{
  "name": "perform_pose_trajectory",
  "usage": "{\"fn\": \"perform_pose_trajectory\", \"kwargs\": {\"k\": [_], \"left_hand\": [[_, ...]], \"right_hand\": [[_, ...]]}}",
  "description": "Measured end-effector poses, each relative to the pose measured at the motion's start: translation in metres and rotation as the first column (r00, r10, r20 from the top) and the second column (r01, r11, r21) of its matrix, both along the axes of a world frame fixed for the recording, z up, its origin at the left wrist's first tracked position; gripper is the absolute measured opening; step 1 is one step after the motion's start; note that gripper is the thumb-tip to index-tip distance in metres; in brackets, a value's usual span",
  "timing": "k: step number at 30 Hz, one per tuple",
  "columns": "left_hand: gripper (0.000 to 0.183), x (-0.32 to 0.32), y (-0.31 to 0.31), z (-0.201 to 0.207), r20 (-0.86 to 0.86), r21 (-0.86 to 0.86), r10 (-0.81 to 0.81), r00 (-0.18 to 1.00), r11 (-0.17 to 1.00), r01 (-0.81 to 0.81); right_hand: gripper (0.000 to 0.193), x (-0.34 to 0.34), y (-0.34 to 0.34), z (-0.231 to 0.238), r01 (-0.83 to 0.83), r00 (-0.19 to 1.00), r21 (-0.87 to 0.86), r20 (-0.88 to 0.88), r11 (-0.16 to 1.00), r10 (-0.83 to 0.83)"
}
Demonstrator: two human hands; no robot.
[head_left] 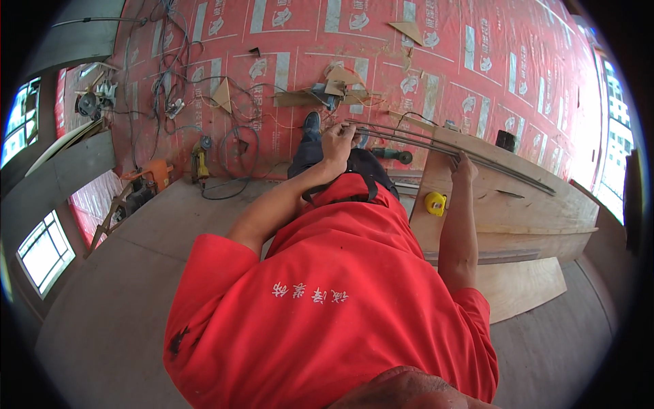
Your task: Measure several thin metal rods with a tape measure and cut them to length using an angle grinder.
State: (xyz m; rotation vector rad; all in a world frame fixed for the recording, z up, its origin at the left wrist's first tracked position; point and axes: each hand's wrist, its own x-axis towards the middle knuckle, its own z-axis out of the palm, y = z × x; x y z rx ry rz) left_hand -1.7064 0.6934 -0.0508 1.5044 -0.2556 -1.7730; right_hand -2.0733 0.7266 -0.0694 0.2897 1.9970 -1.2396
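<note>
Several long, thin, dark grey strips run in a bundle from the middle of the view toward the right. Around their left end, the fingers of my left hand are closed. My right hand grips the bundle farther along, above a plywood board. The strips' far end reaches out past my right hand over the board. A yellow tape measure lies on the board's left part, beside my right forearm. Near my legs rests a green cylindrical power tool.
Red printed sheeting covers the floor, with tangled cables at left. Triangular wood offcuts lie about. A yellow power tool and an orange tool stand left. A black block sits at the board's far edge.
</note>
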Motion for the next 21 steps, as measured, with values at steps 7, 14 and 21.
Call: {"fn": "perform_pose_trajectory", "kwargs": {"k": [7,14,21], "left_hand": [[0.008,-0.009,-0.002,-0.002,-0.033,0.007,0.045,0.998,0.999,-0.045],[0.007,-0.012,-0.009,-0.008,-0.008,-0.028,0.037,0.999,0.999,-0.037],[0.011,-0.016,-0.014,-0.006,0.019,-0.027,0.106,0.994,0.994,-0.106]], "right_hand": [[0.017,-0.01,-0.002,0.004,-0.019,0.999,0.039,0.035,0.999,0.017],[0.017,-0.01,-0.003,0.003,-0.023,0.999,0.081,0.044,0.996,0.02],[0.026,-0.008,-0.005,-0.001,-0.118,0.992,0.144,-0.021,0.983,0.122]]}}
